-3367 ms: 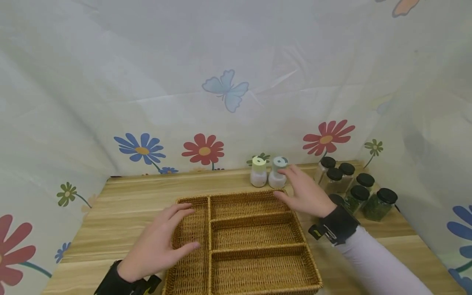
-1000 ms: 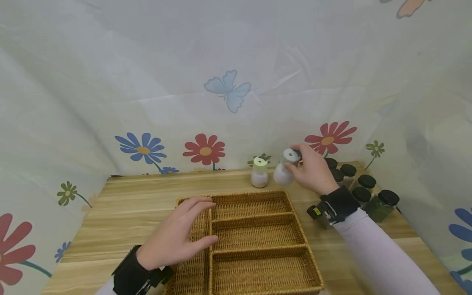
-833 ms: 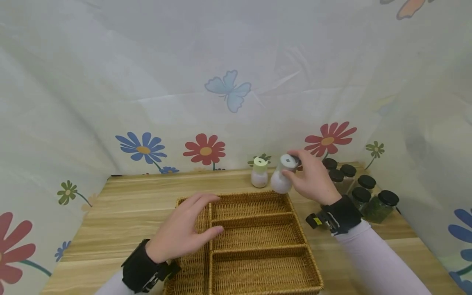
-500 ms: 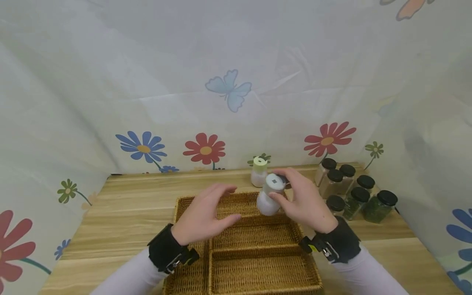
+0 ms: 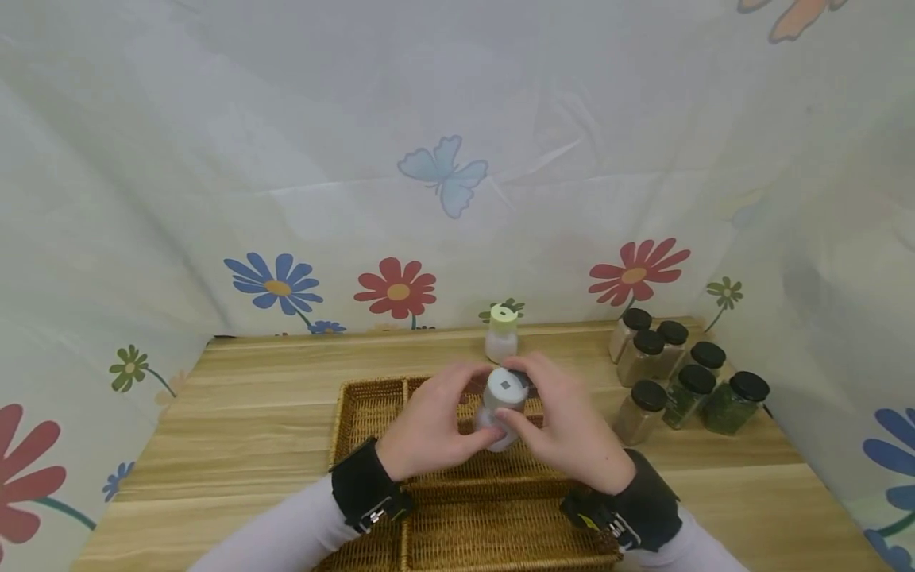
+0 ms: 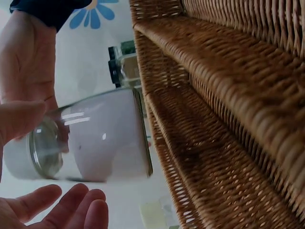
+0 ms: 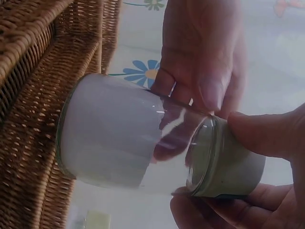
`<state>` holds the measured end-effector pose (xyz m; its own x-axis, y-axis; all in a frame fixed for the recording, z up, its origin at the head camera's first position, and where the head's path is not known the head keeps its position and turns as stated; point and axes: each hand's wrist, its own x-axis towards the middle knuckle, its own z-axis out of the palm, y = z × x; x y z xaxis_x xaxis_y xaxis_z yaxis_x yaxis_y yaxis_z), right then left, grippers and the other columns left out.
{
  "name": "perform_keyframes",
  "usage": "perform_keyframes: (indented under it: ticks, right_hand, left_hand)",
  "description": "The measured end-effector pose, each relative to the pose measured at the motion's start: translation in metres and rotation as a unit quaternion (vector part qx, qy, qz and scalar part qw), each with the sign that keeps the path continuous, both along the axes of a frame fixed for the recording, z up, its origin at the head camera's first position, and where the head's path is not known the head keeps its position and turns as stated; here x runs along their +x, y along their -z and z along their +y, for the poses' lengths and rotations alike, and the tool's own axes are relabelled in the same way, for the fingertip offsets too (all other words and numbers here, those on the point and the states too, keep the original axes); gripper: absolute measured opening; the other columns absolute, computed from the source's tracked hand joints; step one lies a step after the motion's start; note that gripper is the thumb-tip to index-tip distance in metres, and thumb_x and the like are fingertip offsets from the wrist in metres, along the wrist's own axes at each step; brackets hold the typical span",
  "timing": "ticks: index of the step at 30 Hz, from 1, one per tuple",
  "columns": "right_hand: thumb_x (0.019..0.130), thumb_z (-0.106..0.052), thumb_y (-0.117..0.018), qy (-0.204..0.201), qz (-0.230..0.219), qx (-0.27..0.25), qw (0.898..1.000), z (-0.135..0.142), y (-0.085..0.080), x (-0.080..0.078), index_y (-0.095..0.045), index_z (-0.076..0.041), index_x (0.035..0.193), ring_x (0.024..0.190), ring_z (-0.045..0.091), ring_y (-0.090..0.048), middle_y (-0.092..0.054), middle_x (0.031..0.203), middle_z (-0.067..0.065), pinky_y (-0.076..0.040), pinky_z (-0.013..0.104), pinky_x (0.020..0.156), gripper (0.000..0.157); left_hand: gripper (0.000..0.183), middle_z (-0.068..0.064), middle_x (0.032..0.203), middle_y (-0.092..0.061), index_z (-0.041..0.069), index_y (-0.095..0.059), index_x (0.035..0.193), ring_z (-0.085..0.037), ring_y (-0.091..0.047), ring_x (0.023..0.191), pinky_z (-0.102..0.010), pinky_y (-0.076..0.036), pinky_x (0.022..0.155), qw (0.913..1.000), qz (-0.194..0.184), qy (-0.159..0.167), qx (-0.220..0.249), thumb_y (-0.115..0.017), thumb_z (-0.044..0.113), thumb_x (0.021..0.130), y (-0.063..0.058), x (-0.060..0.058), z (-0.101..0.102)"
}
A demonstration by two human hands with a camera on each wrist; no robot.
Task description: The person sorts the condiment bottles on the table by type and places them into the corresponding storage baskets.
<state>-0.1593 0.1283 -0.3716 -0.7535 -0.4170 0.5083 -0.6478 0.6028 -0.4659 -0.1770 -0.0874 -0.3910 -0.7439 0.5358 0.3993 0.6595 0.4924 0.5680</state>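
Note:
A glass seasoning jar [image 5: 504, 387] with a pale grey-blue cap and white contents hangs over the wicker basket [image 5: 493, 534]. My right hand [image 5: 575, 433] holds it by the cap [image 7: 238, 164], thumb on one side and fingers on the other. From the left, my left hand [image 5: 429, 425] surrounds the jar without a clear grip. In the left wrist view its fingers [image 6: 71, 207] lie close to the glass body [image 6: 109, 138] with a narrow gap. Whether the left thumb touches the jar cannot be told. Both hands partly cover the basket's back compartments.
A similar jar with a yellow-green cap [image 5: 502, 338] stands behind the basket. Several square jars with black lids, such as one of green herbs [image 5: 735, 403], group at the right. A flower-printed curtain [image 5: 443, 95] encloses the wooden table [image 5: 236, 429].
My right hand has lifted the grey-blue-capped jar from beside the yellow-green one and brought it forward and left over the basket. My left hand has moved right and up to the jar.

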Motion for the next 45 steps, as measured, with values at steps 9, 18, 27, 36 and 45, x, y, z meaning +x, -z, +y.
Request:
perform_keyframes:
  ticks: [9, 18, 27, 36, 45]
  right_hand:
    - [0.087, -0.017, -0.085, 0.021, -0.008, 0.0, 1.0, -0.014, 0.006, 0.009, -0.058, -0.007, 0.13, 0.107, 0.014, -0.066, -0.066, 0.121, 0.003, -0.059, 0.037, 0.089, 0.052]
    - [0.085, -0.019, -0.087, 0.028, -0.011, -0.006, 1.0, -0.019, 0.009, 0.015, -0.06, -0.009, 0.128, 0.102, 0.009, -0.064, -0.065, 0.116, -0.002, -0.059, 0.038, 0.086, 0.052]
    - [0.085, -0.023, -0.087, 0.012, -0.016, -0.016, 1.0, -0.018, 0.008, 0.016, -0.061, -0.011, 0.13, 0.1, 0.008, -0.064, -0.064, 0.114, -0.004, -0.059, 0.036, 0.082, 0.053]
    - [0.087, -0.02, -0.085, -0.007, -0.028, -0.032, 0.999, -0.015, 0.006, 0.016, -0.06, -0.011, 0.134, 0.102, 0.01, -0.066, -0.065, 0.117, -0.003, -0.061, 0.032, 0.084, 0.054]
    - [0.088, -0.02, -0.084, 0.001, -0.022, -0.021, 1.0, -0.01, 0.008, 0.011, -0.063, -0.009, 0.13, 0.098, 0.014, -0.066, -0.07, 0.117, 0.004, -0.061, 0.035, 0.083, 0.048]
  left_hand:
    - [0.068, 0.003, 0.131, -0.063, 0.019, -0.054, 0.142, -0.009, -0.062, 0.117, -0.031, -0.055, 0.099, 0.9998, 0.003, -0.014, 0.013, -0.087, 0.026, 0.083, 0.008, 0.006, 0.005]
    - [0.054, 0.006, 0.116, -0.066, 0.016, -0.059, 0.127, -0.007, -0.064, 0.104, -0.028, -0.056, 0.089, 0.9994, -0.007, -0.031, 0.012, -0.087, 0.02, 0.081, 0.009, 0.012, 0.004]
    - [0.052, 0.005, 0.115, -0.068, 0.017, -0.059, 0.125, -0.007, -0.065, 0.103, -0.027, -0.056, 0.087, 0.9993, -0.011, -0.027, 0.023, -0.087, 0.021, 0.082, 0.007, 0.013, 0.002]
    - [0.049, 0.003, 0.115, -0.069, 0.015, -0.059, 0.126, -0.008, -0.066, 0.103, -0.031, -0.058, 0.087, 0.9989, -0.015, -0.035, 0.026, -0.086, 0.027, 0.086, 0.004, 0.011, -0.009]
    - [0.048, 0.005, 0.111, -0.071, 0.017, -0.061, 0.12, -0.009, -0.069, 0.1, -0.033, -0.057, 0.083, 0.9974, -0.004, -0.062, 0.037, -0.088, 0.031, 0.084, 0.001, 0.004, -0.034]
